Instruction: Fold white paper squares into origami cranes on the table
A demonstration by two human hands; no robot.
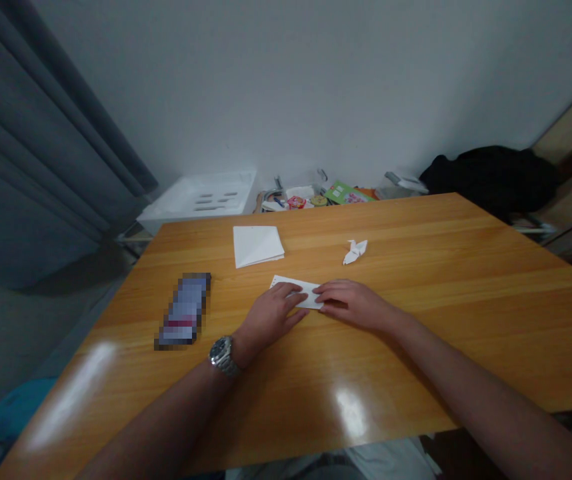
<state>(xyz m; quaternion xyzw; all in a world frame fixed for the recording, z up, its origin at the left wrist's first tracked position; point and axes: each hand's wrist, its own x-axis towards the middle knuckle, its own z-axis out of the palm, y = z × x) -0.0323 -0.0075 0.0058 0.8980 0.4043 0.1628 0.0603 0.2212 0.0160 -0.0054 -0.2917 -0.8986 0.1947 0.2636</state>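
Together left hand (271, 315), right hand (352, 304) lie flat, fingers extended; both press white paper (295, 285)

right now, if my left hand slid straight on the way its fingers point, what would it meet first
Probably the right hand, whose fingertips lie just ahead on the folded white paper that the left hand presses; the gap is hard to judge.

The wooden desk (466, 320) carries a folded white sheet (297, 287) at its middle, a white paper stack (257, 245) and a small paper figure (355, 251) behind it, and a pixelated flat object (185, 311) leftward.
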